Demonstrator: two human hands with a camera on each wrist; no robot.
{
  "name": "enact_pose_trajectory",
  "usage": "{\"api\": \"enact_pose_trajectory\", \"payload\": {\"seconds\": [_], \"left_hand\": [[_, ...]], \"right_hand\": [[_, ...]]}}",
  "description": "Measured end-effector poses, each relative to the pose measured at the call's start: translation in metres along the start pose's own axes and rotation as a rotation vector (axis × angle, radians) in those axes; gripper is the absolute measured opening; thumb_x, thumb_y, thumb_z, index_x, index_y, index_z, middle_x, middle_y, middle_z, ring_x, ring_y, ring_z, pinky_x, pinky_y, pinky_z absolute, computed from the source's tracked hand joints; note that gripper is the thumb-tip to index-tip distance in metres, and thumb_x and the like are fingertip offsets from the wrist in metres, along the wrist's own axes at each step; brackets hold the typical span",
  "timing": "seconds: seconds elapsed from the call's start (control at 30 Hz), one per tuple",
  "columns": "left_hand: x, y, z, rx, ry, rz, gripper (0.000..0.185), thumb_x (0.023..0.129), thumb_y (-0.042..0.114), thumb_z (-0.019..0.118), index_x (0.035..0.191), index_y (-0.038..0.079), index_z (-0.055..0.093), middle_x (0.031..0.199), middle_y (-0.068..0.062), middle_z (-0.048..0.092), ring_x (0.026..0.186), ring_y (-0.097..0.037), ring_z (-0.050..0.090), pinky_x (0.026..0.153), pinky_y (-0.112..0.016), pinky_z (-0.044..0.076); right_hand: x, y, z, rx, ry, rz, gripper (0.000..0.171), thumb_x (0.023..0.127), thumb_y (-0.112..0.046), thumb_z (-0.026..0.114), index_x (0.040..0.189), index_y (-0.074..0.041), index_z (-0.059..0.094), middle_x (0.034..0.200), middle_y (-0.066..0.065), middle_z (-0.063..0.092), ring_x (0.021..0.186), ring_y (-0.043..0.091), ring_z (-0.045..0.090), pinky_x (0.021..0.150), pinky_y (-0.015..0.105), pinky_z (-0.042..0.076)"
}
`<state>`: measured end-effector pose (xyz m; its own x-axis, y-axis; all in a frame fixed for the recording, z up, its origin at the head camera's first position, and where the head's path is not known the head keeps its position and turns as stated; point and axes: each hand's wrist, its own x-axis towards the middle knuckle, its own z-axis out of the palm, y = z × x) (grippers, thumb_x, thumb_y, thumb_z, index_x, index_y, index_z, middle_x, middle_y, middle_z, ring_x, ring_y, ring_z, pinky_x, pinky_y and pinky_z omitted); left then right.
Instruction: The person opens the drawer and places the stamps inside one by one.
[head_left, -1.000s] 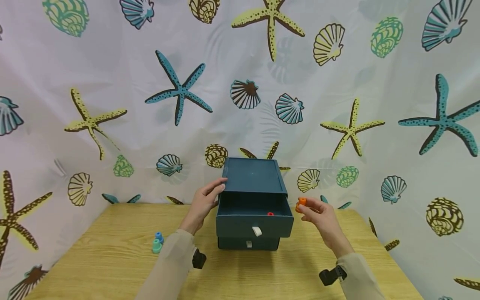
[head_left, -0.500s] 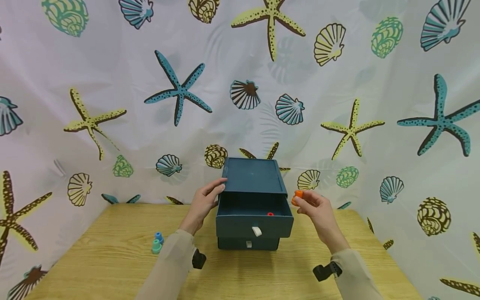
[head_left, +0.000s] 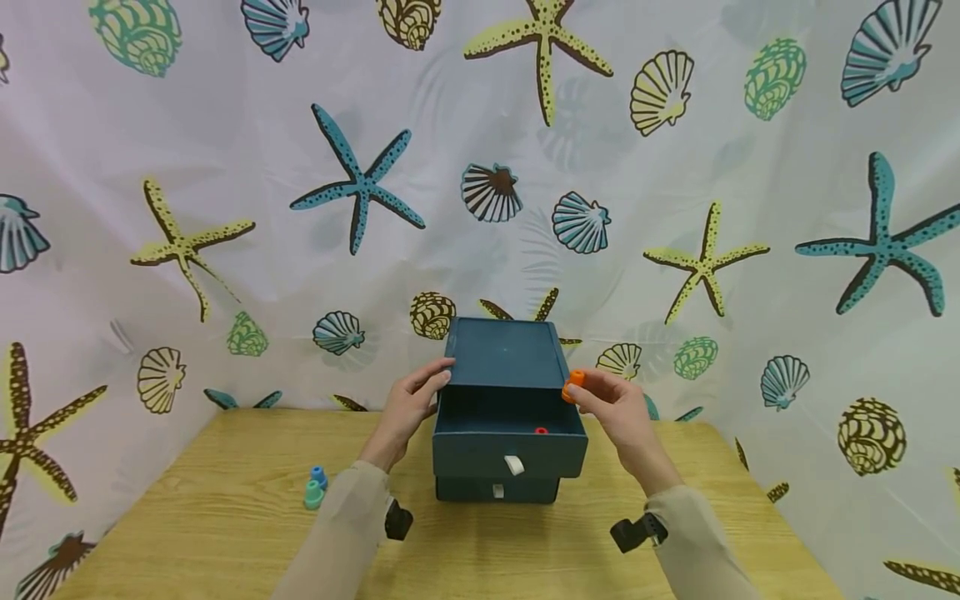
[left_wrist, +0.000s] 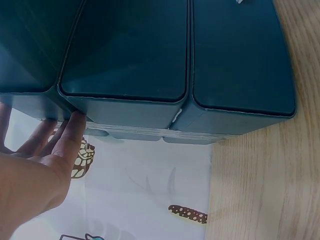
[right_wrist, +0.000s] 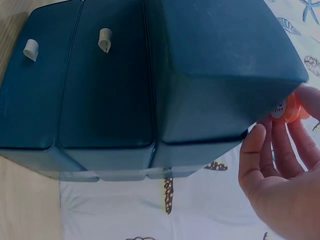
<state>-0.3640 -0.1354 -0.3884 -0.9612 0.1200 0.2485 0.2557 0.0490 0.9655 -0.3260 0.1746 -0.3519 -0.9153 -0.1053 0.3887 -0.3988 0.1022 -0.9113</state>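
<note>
A dark blue drawer cabinet (head_left: 506, 354) stands on the table with its top drawer (head_left: 480, 454) pulled out. Fairly straight fingers of my left hand (head_left: 405, 408) rest against the cabinet's left side; the left wrist view shows the left hand (left_wrist: 47, 160) touching it. Between thumb and fingers, my right hand (head_left: 618, 412) pinches a small orange stamp (head_left: 573, 385) at the drawer's right rear corner. The right wrist view shows a printed white round face on the orange stamp (right_wrist: 286, 109), partly behind the cabinet. Inside the drawer, a small red piece (head_left: 541, 431) shows near the front.
On the wooden table (head_left: 225, 492), a teal stamp-like piece (head_left: 313, 495) and a blue one (head_left: 318, 477) stand left of my left forearm. The lower drawer (head_left: 480, 490) is closed, with a white pull tab. A shell-patterned cloth (head_left: 480, 275) hangs behind and at both sides.
My right hand has moved left with the orange stamp, from beside the cabinet to the edge of the drawer opening. The left hand has stayed in place.
</note>
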Motion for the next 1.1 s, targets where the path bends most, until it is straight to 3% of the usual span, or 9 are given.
{"api": "enact_pose_trajectory", "payload": {"seconds": [0.43,0.7,1.1], "left_hand": [[0.002,-0.002,0.0,0.006,0.002,0.001,0.044,0.099,0.045,0.056,0.139,0.028,0.055,0.156,0.001,0.037,0.144,-0.027,0.033,0.113,-0.058,0.034],[0.003,-0.004,-0.001,0.013,0.005,0.005,0.045,0.099,0.045,0.055,0.14,0.026,0.055,0.156,0.001,0.037,0.145,-0.027,0.033,0.112,-0.059,0.033],[0.005,-0.004,-0.002,-0.007,0.01,-0.02,0.044,0.099,0.044,0.056,0.14,0.027,0.055,0.156,0.001,0.037,0.145,-0.027,0.033,0.113,-0.058,0.032]], "right_hand": [[0.009,-0.014,0.016,-0.03,-0.095,-0.003,0.041,0.09,-0.017,0.072,0.125,0.002,0.063,0.108,0.003,0.068,0.09,0.015,0.066,0.08,0.026,0.056],[0.012,-0.025,0.029,-0.074,-0.179,0.018,0.042,0.088,-0.017,0.075,0.125,0.0,0.064,0.113,0.013,0.07,0.094,0.018,0.07,0.088,0.037,0.057],[0.024,-0.026,0.04,-0.191,-0.247,0.054,0.04,0.086,-0.022,0.077,0.121,-0.006,0.068,0.109,0.01,0.073,0.094,0.019,0.069,0.085,0.035,0.057]]}}
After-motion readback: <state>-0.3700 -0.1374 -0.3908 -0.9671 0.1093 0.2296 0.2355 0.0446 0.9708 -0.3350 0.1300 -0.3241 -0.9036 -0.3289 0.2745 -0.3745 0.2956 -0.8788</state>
